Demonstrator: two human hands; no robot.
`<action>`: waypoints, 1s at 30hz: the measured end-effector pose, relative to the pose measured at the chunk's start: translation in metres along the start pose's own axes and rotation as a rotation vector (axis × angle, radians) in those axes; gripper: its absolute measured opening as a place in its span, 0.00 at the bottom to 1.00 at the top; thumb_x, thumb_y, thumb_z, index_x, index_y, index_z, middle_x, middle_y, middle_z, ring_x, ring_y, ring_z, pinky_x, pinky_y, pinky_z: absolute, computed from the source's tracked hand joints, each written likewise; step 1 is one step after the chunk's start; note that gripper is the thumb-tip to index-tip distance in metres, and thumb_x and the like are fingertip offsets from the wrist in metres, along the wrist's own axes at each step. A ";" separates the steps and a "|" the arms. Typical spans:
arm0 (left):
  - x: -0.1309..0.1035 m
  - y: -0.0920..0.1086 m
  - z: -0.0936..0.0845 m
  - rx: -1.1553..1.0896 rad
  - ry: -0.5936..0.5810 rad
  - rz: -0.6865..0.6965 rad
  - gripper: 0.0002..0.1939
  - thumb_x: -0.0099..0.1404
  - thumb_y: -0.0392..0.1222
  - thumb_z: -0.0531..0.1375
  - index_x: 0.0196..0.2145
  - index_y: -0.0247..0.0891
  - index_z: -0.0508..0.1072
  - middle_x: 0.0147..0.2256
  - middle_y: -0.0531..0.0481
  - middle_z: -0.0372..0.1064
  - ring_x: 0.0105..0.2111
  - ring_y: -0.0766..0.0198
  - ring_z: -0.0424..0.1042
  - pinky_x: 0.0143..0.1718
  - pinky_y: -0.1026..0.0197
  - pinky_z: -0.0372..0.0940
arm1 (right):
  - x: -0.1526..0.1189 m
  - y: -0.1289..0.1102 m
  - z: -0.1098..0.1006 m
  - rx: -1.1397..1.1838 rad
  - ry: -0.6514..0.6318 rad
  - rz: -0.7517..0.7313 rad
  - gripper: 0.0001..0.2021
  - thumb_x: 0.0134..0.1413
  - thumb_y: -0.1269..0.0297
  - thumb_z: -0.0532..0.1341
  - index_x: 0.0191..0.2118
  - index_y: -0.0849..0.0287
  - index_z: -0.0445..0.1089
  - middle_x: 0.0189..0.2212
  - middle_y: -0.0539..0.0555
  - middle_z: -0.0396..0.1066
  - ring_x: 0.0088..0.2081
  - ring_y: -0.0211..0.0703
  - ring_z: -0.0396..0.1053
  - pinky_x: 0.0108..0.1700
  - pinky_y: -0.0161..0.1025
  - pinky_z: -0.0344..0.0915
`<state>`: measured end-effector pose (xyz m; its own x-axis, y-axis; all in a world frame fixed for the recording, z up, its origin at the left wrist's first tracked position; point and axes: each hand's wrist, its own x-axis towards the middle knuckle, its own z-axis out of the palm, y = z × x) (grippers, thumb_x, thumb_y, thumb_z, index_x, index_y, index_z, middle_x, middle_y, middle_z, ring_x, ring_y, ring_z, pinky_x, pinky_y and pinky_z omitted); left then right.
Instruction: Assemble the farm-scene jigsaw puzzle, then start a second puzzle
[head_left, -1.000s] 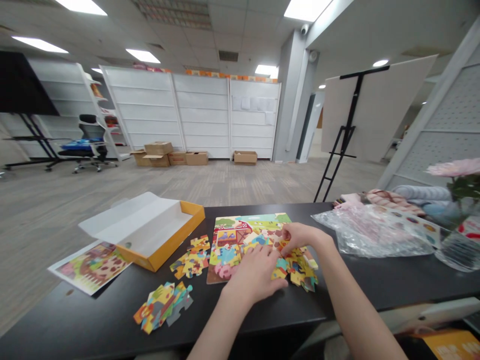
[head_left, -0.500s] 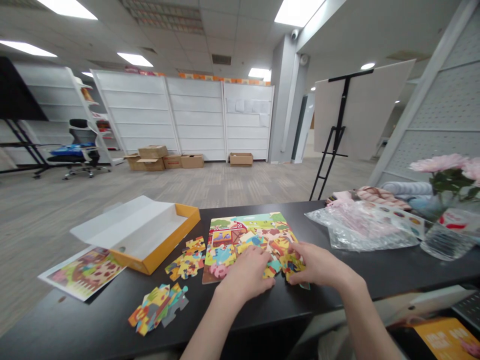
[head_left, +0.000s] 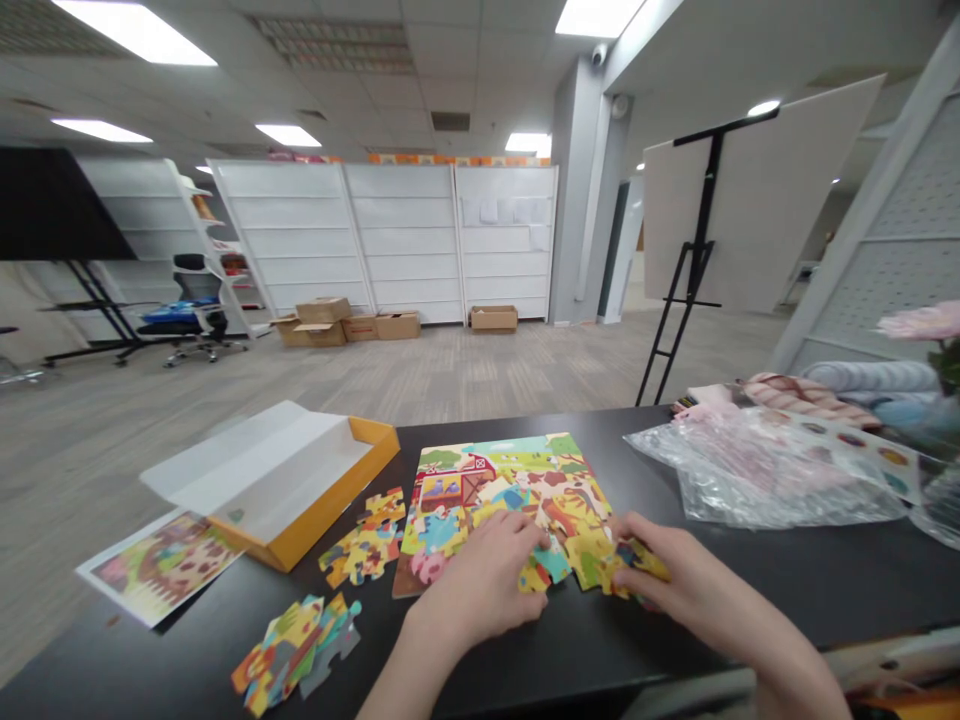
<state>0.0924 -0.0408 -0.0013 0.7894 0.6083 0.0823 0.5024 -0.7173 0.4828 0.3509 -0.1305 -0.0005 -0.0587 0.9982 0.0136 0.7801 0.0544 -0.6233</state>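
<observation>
A farm-scene jigsaw puzzle [head_left: 457, 465] with a red barn lies on the black table. My left hand [head_left: 491, 560] is bent over its lower middle, thumb and fingers closed around puzzle pieces [head_left: 553, 563] that show past the fingertips. At the puzzle's lower right corner, my right hand [head_left: 664, 560] pinches several yellow puzzle pieces [head_left: 641, 558] between thumb and fingers. Other yellow puzzle pieces [head_left: 592, 560] lie just left of that hand. My fingers partly hide what each hand grips. Loose pieces overlap the lower part of the puzzle.
Left of the puzzle are two piles of loose pieces [head_left: 367, 540] [head_left: 296, 645]. Behind them stand an open yellow box [head_left: 337, 495] and a printed picture sheet [head_left: 161, 565]. Clear plastic bags [head_left: 780, 480] lie at the right, near rolled fabric [head_left: 870, 380] and pink flowers [head_left: 919, 320].
My right hand has moved right, away from the puzzle's middle, with pieces in its fingers. My left hand stays over the lower middle. The camera view has shifted slightly.
</observation>
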 end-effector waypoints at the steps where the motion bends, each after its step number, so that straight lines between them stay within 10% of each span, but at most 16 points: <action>1: 0.000 0.000 -0.002 0.005 -0.011 -0.004 0.22 0.55 0.40 0.66 0.48 0.44 0.70 0.51 0.48 0.68 0.53 0.54 0.66 0.56 0.55 0.62 | -0.001 0.011 -0.006 0.006 0.045 0.018 0.11 0.59 0.56 0.58 0.45 0.53 0.67 0.35 0.50 0.76 0.34 0.45 0.73 0.37 0.37 0.66; 6: -0.004 0.005 -0.006 0.024 -0.065 0.002 0.22 0.55 0.40 0.65 0.48 0.45 0.70 0.51 0.49 0.68 0.54 0.53 0.65 0.56 0.54 0.61 | 0.003 0.072 -0.024 -0.074 0.435 0.168 0.18 0.58 0.48 0.56 0.46 0.55 0.67 0.36 0.56 0.78 0.35 0.52 0.76 0.37 0.42 0.69; 18: -0.024 0.018 -0.006 -0.036 -0.132 0.086 0.22 0.51 0.43 0.69 0.45 0.45 0.73 0.45 0.52 0.72 0.48 0.56 0.70 0.50 0.58 0.64 | 0.032 0.121 -0.007 -0.379 0.561 0.036 0.18 0.57 0.52 0.56 0.43 0.58 0.74 0.44 0.64 0.73 0.47 0.60 0.72 0.52 0.54 0.66; 23: -0.035 0.010 -0.001 -0.088 -0.124 0.093 0.22 0.51 0.45 0.69 0.45 0.45 0.74 0.46 0.51 0.73 0.47 0.56 0.71 0.50 0.58 0.64 | 0.021 0.080 -0.008 -0.328 0.620 -0.086 0.16 0.61 0.53 0.55 0.42 0.59 0.73 0.47 0.65 0.71 0.50 0.58 0.70 0.54 0.54 0.65; 30: -0.043 0.003 0.003 -0.096 -0.085 0.134 0.19 0.52 0.43 0.70 0.43 0.43 0.76 0.46 0.51 0.75 0.47 0.57 0.72 0.52 0.59 0.64 | 0.003 -0.009 0.030 -0.298 0.187 -0.136 0.17 0.55 0.58 0.65 0.50 0.54 0.71 0.51 0.59 0.72 0.52 0.56 0.69 0.55 0.51 0.65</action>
<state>0.0608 -0.0703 -0.0060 0.8761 0.4755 0.0794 0.3578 -0.7517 0.5540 0.3254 -0.1288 -0.0184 -0.0808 0.9674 0.2402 0.9218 0.1642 -0.3511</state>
